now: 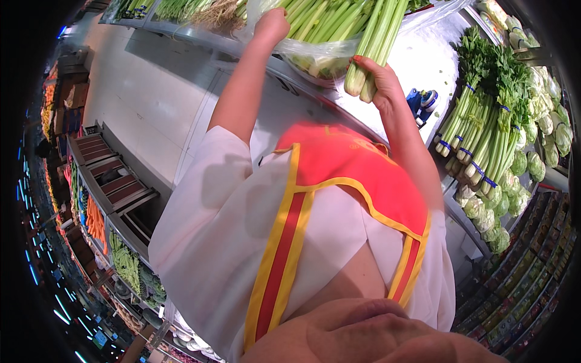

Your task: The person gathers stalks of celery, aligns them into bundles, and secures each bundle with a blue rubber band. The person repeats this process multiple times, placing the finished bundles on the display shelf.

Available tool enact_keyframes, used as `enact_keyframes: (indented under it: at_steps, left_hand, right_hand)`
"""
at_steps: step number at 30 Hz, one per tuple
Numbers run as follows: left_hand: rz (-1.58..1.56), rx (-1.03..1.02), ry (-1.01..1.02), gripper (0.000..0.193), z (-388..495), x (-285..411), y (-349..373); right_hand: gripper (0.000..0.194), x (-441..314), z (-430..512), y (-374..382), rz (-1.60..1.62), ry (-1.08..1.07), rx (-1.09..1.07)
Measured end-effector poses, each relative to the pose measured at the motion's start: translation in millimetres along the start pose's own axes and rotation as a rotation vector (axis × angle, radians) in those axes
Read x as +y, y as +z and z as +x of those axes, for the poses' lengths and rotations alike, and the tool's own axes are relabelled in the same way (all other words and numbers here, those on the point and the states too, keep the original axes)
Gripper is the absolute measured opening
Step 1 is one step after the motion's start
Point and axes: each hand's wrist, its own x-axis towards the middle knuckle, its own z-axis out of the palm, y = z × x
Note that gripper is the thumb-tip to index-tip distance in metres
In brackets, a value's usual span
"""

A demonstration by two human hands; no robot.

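My left hand (272, 27) is closed at the left rim of a clear plastic bag (317, 47) full of celery stalks (324, 22); its fingertips are partly hidden. Beside the bag, my right hand (385, 84) grips a loose celery bunch (379, 41) near its pale root end, the stalks pointing away from me. To the right of that hand, a blue tape dispenser (422, 105) rests on the white counter (438, 59). Celery bunches bound with blue tape (481, 131) lie piled further right, leaves away from me.
Cabbages (501, 202) are heaped beyond the bound celery. The metal counter edge (336, 106) runs between me and the bag. Green onions with roots (218, 16) lie at upper left. Across the tiled floor (154, 86) stands another produce display with carrots (95, 222).
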Motion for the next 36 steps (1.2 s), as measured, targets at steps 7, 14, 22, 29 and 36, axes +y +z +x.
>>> enact_keyframes:
  at_steps: [7,14,22,29,36]
  left_hand:
    - [0.137,-0.082,-0.165,0.038,1.4,-28.0,-20.0]
    - [0.133,-0.051,-0.153,0.041,7.0,-18.3,-17.0]
    - [0.127,0.291,0.074,0.054,-20.5,-11.2,-42.5]
    - [0.476,-0.422,0.175,0.027,-53.0,-22.5,-39.3]
    - [0.217,0.049,0.142,0.032,-31.8,-12.7,-28.0]
  right_hand:
    - [0.034,6.7,6.2,4.8,0.066,0.007,0.008]
    - [0.037,9.0,12.2,1.7,0.055,0.009,0.031]
    - [0.041,13.3,14.6,3.2,0.035,0.008,0.040]
    - [0.041,11.8,8.8,6.3,0.034,0.032,0.037]
    - [0.040,14.0,9.9,5.9,0.057,0.021,0.034]
